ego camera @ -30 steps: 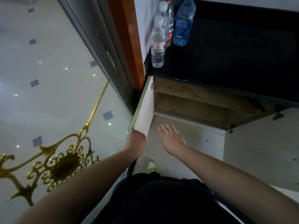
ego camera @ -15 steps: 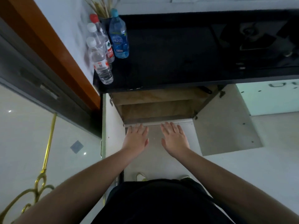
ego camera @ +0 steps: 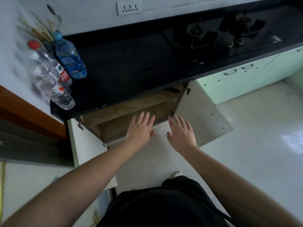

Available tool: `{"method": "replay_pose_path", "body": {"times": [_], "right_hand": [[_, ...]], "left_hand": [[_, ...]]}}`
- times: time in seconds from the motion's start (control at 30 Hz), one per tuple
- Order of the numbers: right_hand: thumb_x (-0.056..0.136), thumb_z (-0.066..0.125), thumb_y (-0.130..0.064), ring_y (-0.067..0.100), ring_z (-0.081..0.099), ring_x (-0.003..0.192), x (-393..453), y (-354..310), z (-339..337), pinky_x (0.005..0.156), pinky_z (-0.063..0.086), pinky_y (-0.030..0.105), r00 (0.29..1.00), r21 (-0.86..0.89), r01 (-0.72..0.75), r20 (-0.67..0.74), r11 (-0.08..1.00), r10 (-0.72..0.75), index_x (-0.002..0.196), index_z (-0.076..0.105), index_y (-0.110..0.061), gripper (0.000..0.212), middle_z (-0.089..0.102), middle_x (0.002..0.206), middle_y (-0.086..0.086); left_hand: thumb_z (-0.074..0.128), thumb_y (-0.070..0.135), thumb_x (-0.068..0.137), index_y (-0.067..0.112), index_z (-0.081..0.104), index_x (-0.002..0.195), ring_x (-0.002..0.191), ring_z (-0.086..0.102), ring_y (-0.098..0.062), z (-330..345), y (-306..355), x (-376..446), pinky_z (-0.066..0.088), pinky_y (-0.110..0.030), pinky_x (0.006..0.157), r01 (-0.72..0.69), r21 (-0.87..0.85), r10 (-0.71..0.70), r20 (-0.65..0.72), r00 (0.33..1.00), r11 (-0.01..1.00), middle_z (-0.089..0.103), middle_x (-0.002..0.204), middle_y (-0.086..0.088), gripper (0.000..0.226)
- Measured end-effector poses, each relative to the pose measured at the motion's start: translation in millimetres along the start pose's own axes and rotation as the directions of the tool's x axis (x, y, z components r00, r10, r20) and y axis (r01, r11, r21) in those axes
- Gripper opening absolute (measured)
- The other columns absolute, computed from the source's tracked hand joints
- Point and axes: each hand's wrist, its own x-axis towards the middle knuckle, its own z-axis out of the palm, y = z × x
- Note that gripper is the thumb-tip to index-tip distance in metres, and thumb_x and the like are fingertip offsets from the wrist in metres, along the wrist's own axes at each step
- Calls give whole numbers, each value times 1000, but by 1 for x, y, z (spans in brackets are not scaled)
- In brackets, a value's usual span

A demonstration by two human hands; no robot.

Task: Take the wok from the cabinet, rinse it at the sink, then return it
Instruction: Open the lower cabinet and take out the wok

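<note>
The cabinet [ego camera: 131, 105] under the black counter stands with both doors swung out: the left door [ego camera: 86, 145] and the right door [ego camera: 201, 118]. Its brown inside shows a shelf, and no wok is visible in the part I can see. My left hand [ego camera: 141, 128] and my right hand [ego camera: 181, 133] reach forward side by side in front of the opening, palms down, fingers straight and spread, holding nothing. The left fingertips lie over the cabinet's lower front edge.
Several water bottles [ego camera: 65, 63] and a holder of sticks [ego camera: 41, 31] stand at the counter's left end by the wall. A gas hob [ego camera: 218, 35] sits on the counter to the right. Pale green cabinet doors [ego camera: 237, 79] continue rightwards. The floor is white tile.
The view has swung right and up, bringing the hob and socket into sight. Both hands have moved forward together toward the cabinet opening, still flat with fingers straight.
</note>
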Motion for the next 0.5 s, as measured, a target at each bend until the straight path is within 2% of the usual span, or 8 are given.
{"method": "replay_pose_path", "body": {"times": [0.13, 0.3, 0.5], "right_hand": [[101, 34, -43, 25, 7, 153, 20, 31, -8, 124, 5, 41, 999, 9, -52, 0, 999, 52, 157, 6, -19, 67, 9, 165, 6], [101, 34, -44, 24, 7, 153, 61, 63, -11, 123, 6, 40, 999, 25, -48, -2, 999, 48, 157, 7, -19, 67, 10, 165, 5], [101, 35, -42, 24, 6, 153, 120, 93, -8, 123, 4, 39, 999, 62, -1, 37, 998, -1, 157, 6, -16, 68, 9, 165, 6]], "left_hand": [[24, 50, 99, 19, 11, 153, 148, 8, -28, -13, 9, 31, 15, -48, 119, -14, 1, 14, -35, 999, 1000, 14, 161, -9, 64], [25, 49, 98, 19, 16, 153, 148, 12, -29, -24, 20, 73, 16, -47, 117, 15, 18, -14, -74, 997, 1000, 17, 160, -10, 63], [24, 48, 99, 17, 10, 153, 148, 7, -30, -21, 35, 127, 15, -47, 119, 28, 50, -25, -43, 999, 998, 11, 161, -11, 64]]}}
